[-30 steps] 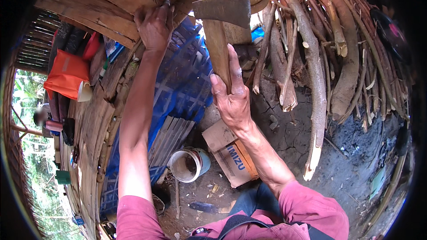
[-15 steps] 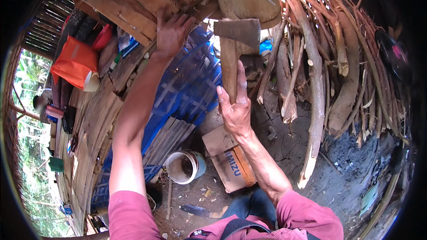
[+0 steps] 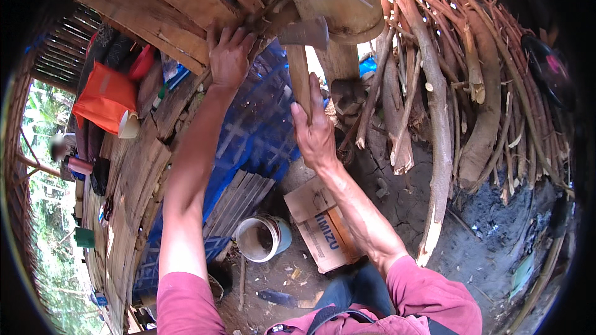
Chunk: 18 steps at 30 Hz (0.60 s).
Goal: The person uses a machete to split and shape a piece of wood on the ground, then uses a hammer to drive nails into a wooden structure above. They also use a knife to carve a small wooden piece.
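Note:
My right hand grips a hatchet by its wooden handle, thumb and forefinger stretched along it. The metal hatchet head points up, in front of a thick post and left of a bamboo container. Up and to the left, my left hand lies with its fingers spread at the lower edge of some wooden planks. Its palm is turned away, so how firmly it presses cannot be told. A gap separates the two hands.
Cut branches stand stacked at the right above grey ash. A white bucket and a cardboard box sit on the dirt floor, with a large blade nearby. Blue sheeting hangs behind my arms; an orange bag rests at the left.
My right hand has carried the hatchet left and slightly up, closer to my left hand. The fingers of my left hand have shifted a little left and down along the plank edge.

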Available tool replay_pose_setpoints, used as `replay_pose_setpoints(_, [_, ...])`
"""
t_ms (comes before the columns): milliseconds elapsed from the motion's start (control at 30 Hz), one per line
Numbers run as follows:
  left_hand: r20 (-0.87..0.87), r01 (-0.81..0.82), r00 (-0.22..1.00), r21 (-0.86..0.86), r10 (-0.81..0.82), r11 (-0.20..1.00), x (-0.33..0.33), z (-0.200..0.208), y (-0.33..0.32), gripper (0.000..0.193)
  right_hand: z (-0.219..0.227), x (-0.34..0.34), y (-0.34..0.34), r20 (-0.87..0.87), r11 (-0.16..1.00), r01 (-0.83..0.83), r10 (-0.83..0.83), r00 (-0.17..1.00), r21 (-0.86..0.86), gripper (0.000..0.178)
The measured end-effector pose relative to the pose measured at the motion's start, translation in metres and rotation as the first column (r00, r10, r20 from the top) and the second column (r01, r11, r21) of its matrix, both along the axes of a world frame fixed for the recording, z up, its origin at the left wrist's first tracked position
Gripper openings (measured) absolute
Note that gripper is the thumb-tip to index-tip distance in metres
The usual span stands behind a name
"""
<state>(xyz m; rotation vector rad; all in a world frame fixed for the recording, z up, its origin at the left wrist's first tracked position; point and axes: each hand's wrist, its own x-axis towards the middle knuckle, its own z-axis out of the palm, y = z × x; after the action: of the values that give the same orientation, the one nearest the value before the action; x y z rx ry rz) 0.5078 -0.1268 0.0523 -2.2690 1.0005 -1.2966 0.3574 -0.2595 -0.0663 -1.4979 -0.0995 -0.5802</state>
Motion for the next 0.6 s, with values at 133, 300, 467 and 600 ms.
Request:
replay_pose_setpoints(133, [0.021, -0.004, 1.0, -0.021, 0.005, 1.0, 0.001, -0.001, 0.001, 0.016, -0.017, 0.002, 0.012, 0.311, 0.978, 0.209, -0.196, 0.93, -0.007, 0.068])
replay_pose_setpoints(300, [0.017, -0.069, 0.997, 0.006, 0.069, 0.998, 0.0, -0.001, -0.001, 0.017, -0.014, 0.013, 0.024, 0.418, 0.95, 0.31, -0.293, 0.86, 0.029, 0.069])
replay_pose_setpoints(467, [0.067, -0.066, 0.996, 0.015, 0.065, 0.998, 0.002, -0.002, -0.005, 0.017, -0.019, 0.032, 0.027, 0.239, 0.982, 0.175, -0.152, 0.959, -0.076, 0.067])
replay_pose_setpoints(600, [0.086, -0.059, 0.995, 0.028, 0.056, 0.998, 0.004, -0.001, 0.001, 0.017, -0.006, 0.028, 0.021, 0.37, 0.956, 0.291, -0.259, 0.892, -0.031, 0.066])
